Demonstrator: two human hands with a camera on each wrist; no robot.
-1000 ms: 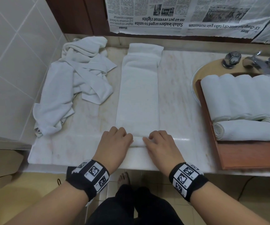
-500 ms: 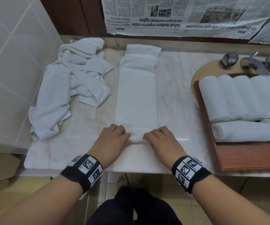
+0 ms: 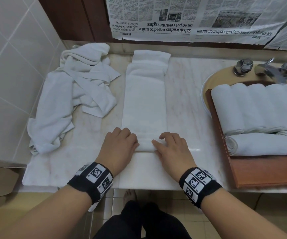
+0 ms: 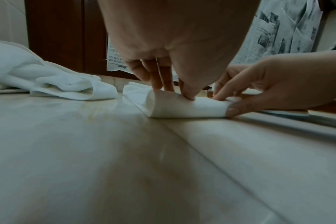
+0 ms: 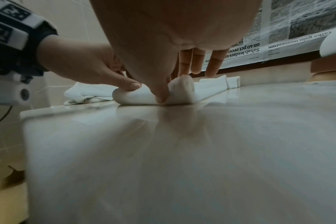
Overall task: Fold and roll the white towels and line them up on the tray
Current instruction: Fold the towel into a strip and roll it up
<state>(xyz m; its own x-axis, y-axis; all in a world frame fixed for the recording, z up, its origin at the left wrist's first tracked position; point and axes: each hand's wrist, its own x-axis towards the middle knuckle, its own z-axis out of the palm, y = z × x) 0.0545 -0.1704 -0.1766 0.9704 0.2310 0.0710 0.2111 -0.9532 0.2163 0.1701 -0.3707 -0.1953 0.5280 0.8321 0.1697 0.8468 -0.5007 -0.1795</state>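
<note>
A long folded white towel (image 3: 145, 100) lies lengthwise on the marble counter, its near end turned into a small roll (image 3: 145, 145) (image 4: 182, 106) (image 5: 155, 94). My left hand (image 3: 122, 144) (image 4: 175, 84) grips the roll's left end, thumb behind and fingers over the top. My right hand (image 3: 171, 145) (image 5: 175, 84) grips the right end the same way. On the right, a wooden tray (image 3: 263, 169) holds several rolled white towels (image 3: 256, 107), one (image 3: 260, 144) lying crosswise in front of the row.
A heap of loose white towels (image 3: 70, 94) lies at the counter's left by the tiled wall. Behind the tray stand a tap and handles (image 3: 267, 68) over a basin. Newspaper (image 3: 191, 19) covers the back wall. The counter's front edge (image 3: 139, 187) runs just below my wrists.
Both hands have moved away from me along the towel, rolling its near end. The roll has grown thicker and sits farther from the counter's front edge.
</note>
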